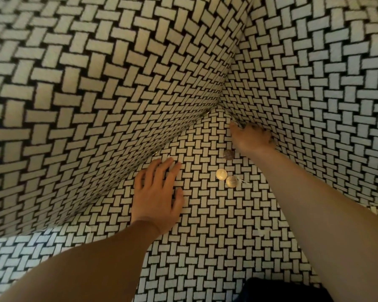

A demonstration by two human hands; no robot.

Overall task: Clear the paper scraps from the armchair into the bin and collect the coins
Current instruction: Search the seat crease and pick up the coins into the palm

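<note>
A dark shape is sitting at the very bottom edge of the view. It is lying well below the right hand, on the near side of it, just beside the line of that forearm. It is also lying well apart from the left hand, off to its right. It is possibly cloth, but the frame is cutting it off and showing no detail.

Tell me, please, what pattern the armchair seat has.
White rectangles in a basket weave on black cover the upholstered armchair seat, best in the head view.
</note>
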